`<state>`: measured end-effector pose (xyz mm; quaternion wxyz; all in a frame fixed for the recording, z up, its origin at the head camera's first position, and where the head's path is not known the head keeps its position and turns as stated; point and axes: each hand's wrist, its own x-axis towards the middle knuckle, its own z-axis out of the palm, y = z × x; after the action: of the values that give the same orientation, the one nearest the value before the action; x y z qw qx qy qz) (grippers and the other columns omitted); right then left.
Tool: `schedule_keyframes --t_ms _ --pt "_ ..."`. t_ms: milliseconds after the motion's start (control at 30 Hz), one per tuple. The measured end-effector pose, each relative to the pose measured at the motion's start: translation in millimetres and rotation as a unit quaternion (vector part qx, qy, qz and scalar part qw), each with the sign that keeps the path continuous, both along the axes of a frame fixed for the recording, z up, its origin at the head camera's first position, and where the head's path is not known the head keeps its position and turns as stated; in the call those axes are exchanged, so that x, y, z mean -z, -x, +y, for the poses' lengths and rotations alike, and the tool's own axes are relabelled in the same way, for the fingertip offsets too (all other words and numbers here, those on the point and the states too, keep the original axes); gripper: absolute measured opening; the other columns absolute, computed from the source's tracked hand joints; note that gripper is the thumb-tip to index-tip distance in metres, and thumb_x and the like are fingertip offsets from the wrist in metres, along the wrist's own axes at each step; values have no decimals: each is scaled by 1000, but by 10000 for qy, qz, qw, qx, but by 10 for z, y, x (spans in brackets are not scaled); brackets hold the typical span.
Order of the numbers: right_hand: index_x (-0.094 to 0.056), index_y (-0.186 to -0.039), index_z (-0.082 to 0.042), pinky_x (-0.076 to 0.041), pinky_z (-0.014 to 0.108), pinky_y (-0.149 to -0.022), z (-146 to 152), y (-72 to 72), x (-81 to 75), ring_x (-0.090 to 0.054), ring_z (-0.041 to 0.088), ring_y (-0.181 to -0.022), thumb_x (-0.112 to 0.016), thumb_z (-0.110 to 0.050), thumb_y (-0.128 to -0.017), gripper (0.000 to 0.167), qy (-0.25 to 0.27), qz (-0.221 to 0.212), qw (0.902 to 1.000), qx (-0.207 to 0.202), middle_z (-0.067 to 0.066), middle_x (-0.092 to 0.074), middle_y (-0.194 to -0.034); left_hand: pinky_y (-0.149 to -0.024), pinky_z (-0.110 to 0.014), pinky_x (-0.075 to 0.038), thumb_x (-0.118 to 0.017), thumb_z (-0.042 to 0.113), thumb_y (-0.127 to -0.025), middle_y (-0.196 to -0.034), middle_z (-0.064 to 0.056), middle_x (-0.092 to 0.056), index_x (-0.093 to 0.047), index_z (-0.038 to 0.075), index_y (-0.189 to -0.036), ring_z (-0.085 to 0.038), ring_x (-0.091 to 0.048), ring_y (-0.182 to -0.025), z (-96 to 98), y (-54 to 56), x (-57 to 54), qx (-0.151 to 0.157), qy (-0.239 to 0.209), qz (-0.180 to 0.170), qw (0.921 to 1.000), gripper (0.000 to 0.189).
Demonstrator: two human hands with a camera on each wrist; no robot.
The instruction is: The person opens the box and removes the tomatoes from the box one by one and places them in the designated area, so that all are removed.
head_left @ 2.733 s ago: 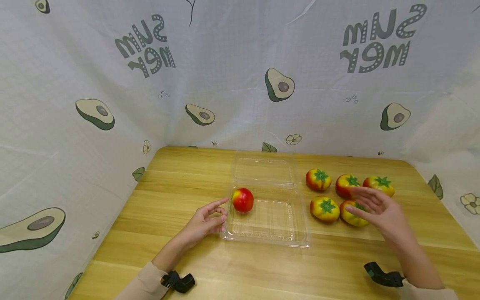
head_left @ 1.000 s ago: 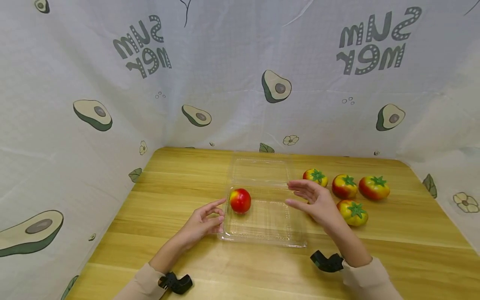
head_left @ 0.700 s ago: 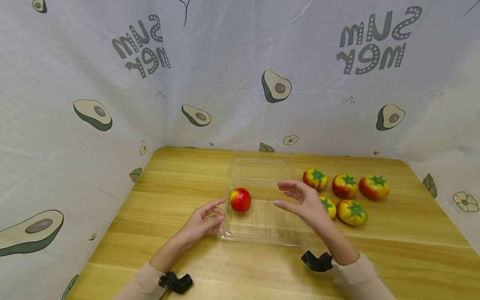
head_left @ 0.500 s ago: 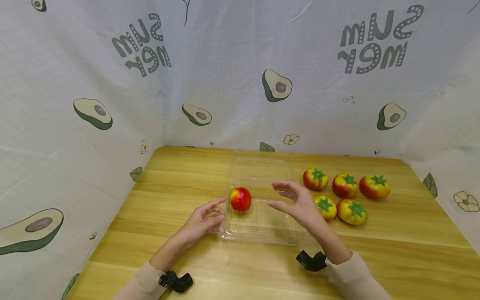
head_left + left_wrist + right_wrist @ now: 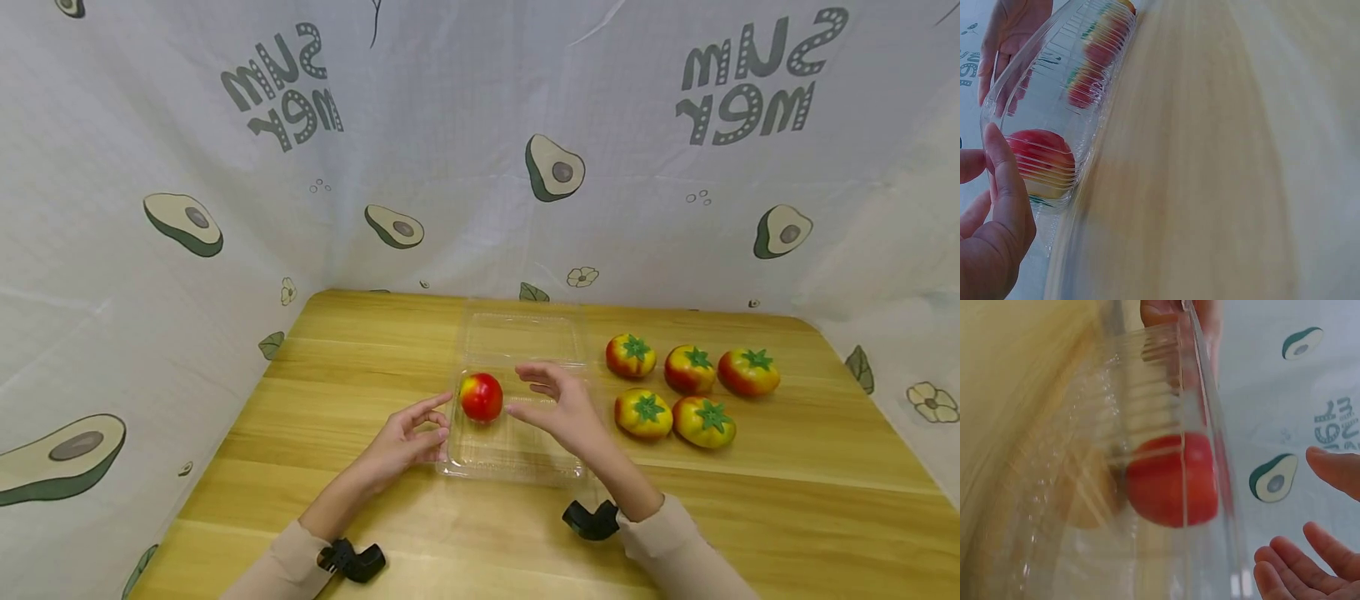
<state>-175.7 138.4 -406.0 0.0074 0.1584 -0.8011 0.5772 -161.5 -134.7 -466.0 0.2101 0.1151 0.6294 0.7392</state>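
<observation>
A clear plastic clamshell container (image 5: 487, 460) lies on the table with its lid (image 5: 521, 337) folded back, away from the person. One red and yellow toy fruit (image 5: 482, 397) sits at the container's left end. My left hand (image 5: 408, 437) pinches the left rim; in the left wrist view its finger and thumb (image 5: 1004, 187) meet at the plastic edge. Over the container, just right of the fruit, my right hand (image 5: 562, 410) hovers with fingers spread and holds nothing. The right wrist view shows its thumb and fingers (image 5: 1329, 565) apart, clear of the red fruit (image 5: 1172, 481).
Several yellow-red toy fruits with green leaf tops stand in two rows right of the container, among them a front one (image 5: 643, 413) and a back one (image 5: 748, 372). A printed curtain (image 5: 465, 150) hangs behind the wooden table (image 5: 337, 358).
My right hand has moved left from over the loose fruits to above the container, beside the red fruit. The left hand stays at the rim, and the fruits keep their places.
</observation>
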Motion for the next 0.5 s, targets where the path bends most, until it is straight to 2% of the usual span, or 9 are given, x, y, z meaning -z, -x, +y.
schedule_keyframes --t_ms 133,367,500 --pt "-61 -126 5 -45 47 -106 -100 14 27 -56 36 -121 -86 -6 -78 55 -96 18 9999 87 21 -60 -128 -75 -28 -60 -61 2 -98 -110 -9 -51 -37 6 -153 -14 -61 -75 0 -1 0 -28 16 -42 10000 60" --pt "-61 -128 2 -45 50 -105 -274 1 33 -55 38 -121 -89 -8 -74 61 -660 28 9969 423 19 -60 -129 -75 -28 -60 -61 3 -99 -110 -9 -51 -37 5 -153 -15 -60 -76 2 -7 -10 -50 61 -52 10000 60" --pt "-62 -128 0 -46 54 -103 -356 4 57 -55 42 -120 -90 -8 -73 62 -727 45 9959 528 18 -60 -130 -75 -29 -60 -61 2 -98 -110 -9 -51 -38 7 -153 -15 -60 -76 0 -11 -16 -50 76 -52 9999 59"
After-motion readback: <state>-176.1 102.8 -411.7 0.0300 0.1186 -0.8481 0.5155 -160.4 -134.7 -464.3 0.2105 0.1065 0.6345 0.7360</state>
